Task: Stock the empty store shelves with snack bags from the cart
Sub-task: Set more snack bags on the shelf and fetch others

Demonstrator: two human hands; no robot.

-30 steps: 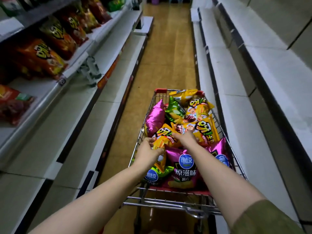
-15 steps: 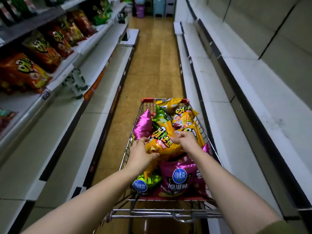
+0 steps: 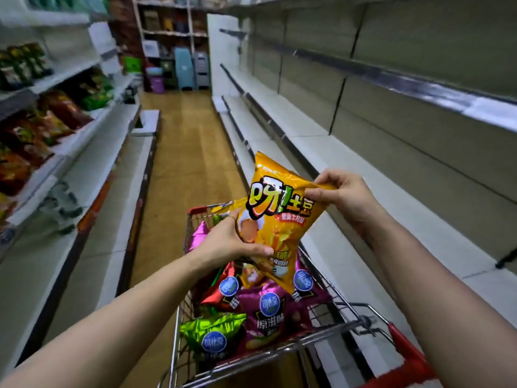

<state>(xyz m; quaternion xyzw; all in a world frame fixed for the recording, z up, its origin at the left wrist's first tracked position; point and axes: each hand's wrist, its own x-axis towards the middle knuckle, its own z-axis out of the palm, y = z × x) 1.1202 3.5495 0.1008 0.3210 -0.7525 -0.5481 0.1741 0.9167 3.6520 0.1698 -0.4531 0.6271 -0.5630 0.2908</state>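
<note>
Wood-toned flooring (image 3: 179,175) is running straight down a narrow aisle, with matte, flat white metal shelves (image 3: 321,152) standing bare along the right in three stepped tiers at least, their long front edges unbroken. Over on the left, the other shelving (image 3: 92,152) is carrying crinkly bags in orange, red and green on its upper levels, blurred too much to count, while its lower boards are lying bare.

Both hands are holding one glossy orange snack bag (image 3: 279,219) up in the air over the wire cart (image 3: 330,278), clear of the pile below. The left hand (image 3: 226,242) is cupping the bag's lower left side, fingers curled behind the foil and thumb pressing across the front. The right hand (image 3: 344,194) is pinching the crimped upper right corner between thumb and fingertips, closed tight on the seam. The bag is tilting, puffed and pillow-shaped, its bottom corner hanging just above the heap.

Down in the cart's chrome basket, shiny foil bags are lying jumbled: two magenta ones (image 3: 268,312) showing clearly, one green (image 3: 215,334), one red (image 3: 221,292), with more half hidden behind. A red handle (image 3: 405,351) is sitting at the near right, and the aisle ahead is looking open.
</note>
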